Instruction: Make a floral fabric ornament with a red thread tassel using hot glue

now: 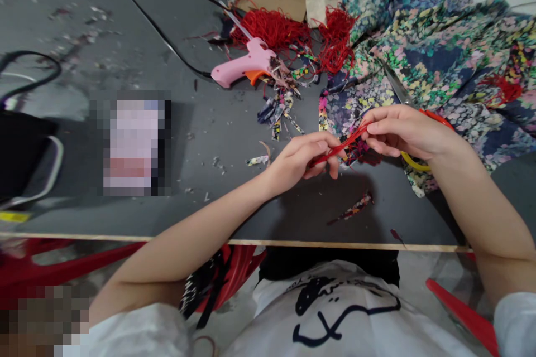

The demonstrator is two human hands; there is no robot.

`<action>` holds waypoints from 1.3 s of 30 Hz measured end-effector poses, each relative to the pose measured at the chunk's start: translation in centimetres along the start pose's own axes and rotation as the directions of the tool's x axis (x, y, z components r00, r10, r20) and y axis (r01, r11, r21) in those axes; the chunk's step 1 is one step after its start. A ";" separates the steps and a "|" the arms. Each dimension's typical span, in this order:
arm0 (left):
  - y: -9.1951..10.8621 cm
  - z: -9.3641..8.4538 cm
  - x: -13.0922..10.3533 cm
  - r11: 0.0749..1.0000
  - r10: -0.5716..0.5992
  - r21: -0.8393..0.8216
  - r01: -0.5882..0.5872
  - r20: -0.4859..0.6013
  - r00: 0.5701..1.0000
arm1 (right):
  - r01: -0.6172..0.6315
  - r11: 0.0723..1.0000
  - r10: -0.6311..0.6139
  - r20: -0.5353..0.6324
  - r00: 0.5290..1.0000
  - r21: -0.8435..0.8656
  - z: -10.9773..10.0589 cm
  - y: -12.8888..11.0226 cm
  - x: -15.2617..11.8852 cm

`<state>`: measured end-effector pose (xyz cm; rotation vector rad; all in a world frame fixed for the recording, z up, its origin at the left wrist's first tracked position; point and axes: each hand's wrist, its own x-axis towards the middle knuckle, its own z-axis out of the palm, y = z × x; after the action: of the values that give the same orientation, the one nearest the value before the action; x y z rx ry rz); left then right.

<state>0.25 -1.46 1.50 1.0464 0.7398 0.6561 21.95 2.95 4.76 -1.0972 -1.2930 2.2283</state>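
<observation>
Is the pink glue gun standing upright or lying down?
The glue gun lies on its side, its handle flat on the grey table.

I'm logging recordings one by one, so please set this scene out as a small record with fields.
left hand: holds red strands, near one end
left hand point
right hand: pinches the same strands farther along
scissors: partly behind the right hand, over floral fabric
glue gun: pink, on the gray table
red thread pile: tangled, by cardboard

Grey tabletop [234, 201] with pink glue gun [247, 61], floral fabric [444, 50], red thread [272, 28] and scattered scraps [282, 109] on it.
</observation>
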 end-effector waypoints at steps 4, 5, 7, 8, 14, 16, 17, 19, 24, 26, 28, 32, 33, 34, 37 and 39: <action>-0.1 0.0 0.0 1.000 0.023 -0.001 -0.023 -0.021 1.000 | 0.005 1.000 -0.005 -0.020 1.000 0.006 -0.1 0.1 0.0; -0.1 0.0 0.0 0.999 0.032 0.004 -0.032 -0.029 0.999 | 0.007 1.000 -0.007 -0.023 1.000 0.007 -0.2 0.2 0.0; -0.1 0.0 0.0 0.999 0.050 0.018 -0.049 -0.039 0.998 | 0.009 1.000 -0.009 -0.032 0.999 0.006 -0.2 0.2 0.0; -0.1 0.0 -0.1 0.998 0.056 0.026 -0.055 -0.043 0.998 | 0.010 1.000 -0.010 -0.038 0.999 0.005 -0.2 0.1 0.0; 0.1 0.3 -0.1 0.990 0.092 0.110 -0.084 -0.063 0.994 | 0.004 1.000 -0.004 -0.051 0.999 0.000 -0.2 0.0 0.0; 0.1 0.4 -0.1 0.987 0.101 0.138 -0.088 -0.090 0.991 | 0.002 1.000 -0.002 -0.045 0.999 -0.005 -0.1 -0.1 0.0; 0.2 0.5 -0.1 0.986 0.103 0.142 -0.088 -0.101 0.990 | 0.002 1.000 -0.002 -0.043 0.999 -0.007 -0.1 -0.1 0.0; 0.2 0.6 -0.1 0.986 0.106 0.140 -0.089 -0.113 0.988 | 0.002 1.000 -0.002 -0.039 0.999 -0.011 -0.1 -0.1 0.0; 0.2 0.5 -0.1 0.983 0.103 0.165 -0.084 -0.107 0.989 | 0.007 1.000 -0.007 -0.040 0.999 -0.006 -0.1 0.0 0.0; 0.1 0.5 -0.1 0.980 0.098 0.182 -0.077 -0.112 0.989 | 0.005 1.000 -0.005 -0.043 0.999 -0.004 -0.2 0.0 0.0; 0.1 0.4 0.0 0.976 0.106 0.201 -0.080 -0.119 0.987 | 0.003 1.000 -0.003 -0.043 0.999 -0.001 -0.2 0.0 0.0; -0.1 0.3 0.0 0.967 0.124 0.238 -0.089 -0.134 0.983 | -0.001 1.000 0.001 -0.044 0.999 -0.002 -0.2 -0.1 -0.1; -0.1 0.3 0.0 0.966 0.124 0.243 -0.089 -0.134 0.983 | -0.002 1.000 0.002 -0.045 0.999 -0.001 -0.2 -0.1 -0.1; -0.1 0.3 0.0 0.966 0.122 0.244 -0.087 -0.132 0.984 | -0.003 1.000 0.003 -0.046 0.999 0.000 -0.1 -0.1 -0.1; 0.0 0.4 -0.1 0.975 0.098 0.210 -0.070 -0.127 0.987 | -0.001 1.000 0.001 -0.047 0.999 0.000 -0.1 -0.2 -0.1; 0.1 0.4 -0.1 0.984 0.077 0.167 -0.056 -0.127 0.989 | 0.003 1.000 -0.004 -0.045 0.999 -0.011 -0.1 -0.2 -0.1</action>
<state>0.50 -1.71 1.71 1.1901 0.8888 0.7374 22.04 3.03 4.94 -1.1412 -1.2896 2.1839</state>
